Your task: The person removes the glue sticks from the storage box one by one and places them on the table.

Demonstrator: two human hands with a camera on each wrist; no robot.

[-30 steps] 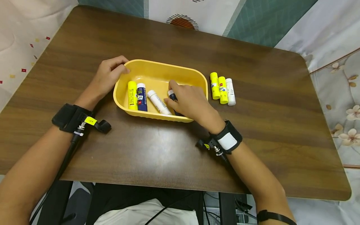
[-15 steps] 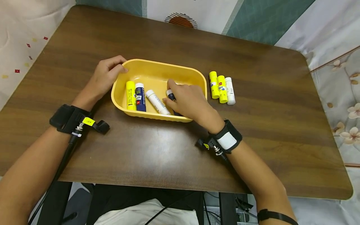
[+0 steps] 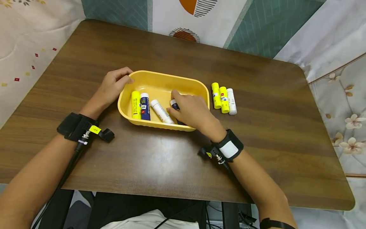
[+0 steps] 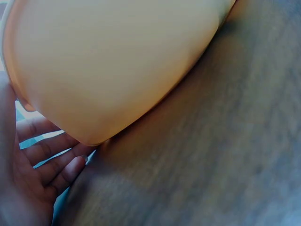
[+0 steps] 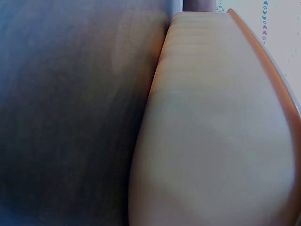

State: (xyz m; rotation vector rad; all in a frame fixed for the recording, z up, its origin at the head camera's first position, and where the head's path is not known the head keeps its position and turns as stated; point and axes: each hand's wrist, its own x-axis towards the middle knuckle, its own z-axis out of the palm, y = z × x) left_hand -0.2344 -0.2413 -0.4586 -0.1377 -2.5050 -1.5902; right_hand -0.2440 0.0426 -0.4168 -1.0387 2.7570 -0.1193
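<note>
I log: one yellow tray on the counter, left hand gripping its rim; one white-capped navy glue stick inside, pinched by right hand; three more sticks leftward; three outside sticks.

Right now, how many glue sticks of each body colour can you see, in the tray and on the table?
Yellow glue sticks: 3, one in the tray, two on the table
White glue sticks: 2, one in the tray, one on the table
Navy glue sticks: 2, both in the tray, one partly hidden by the right hand
Total: 7 visible
</note>
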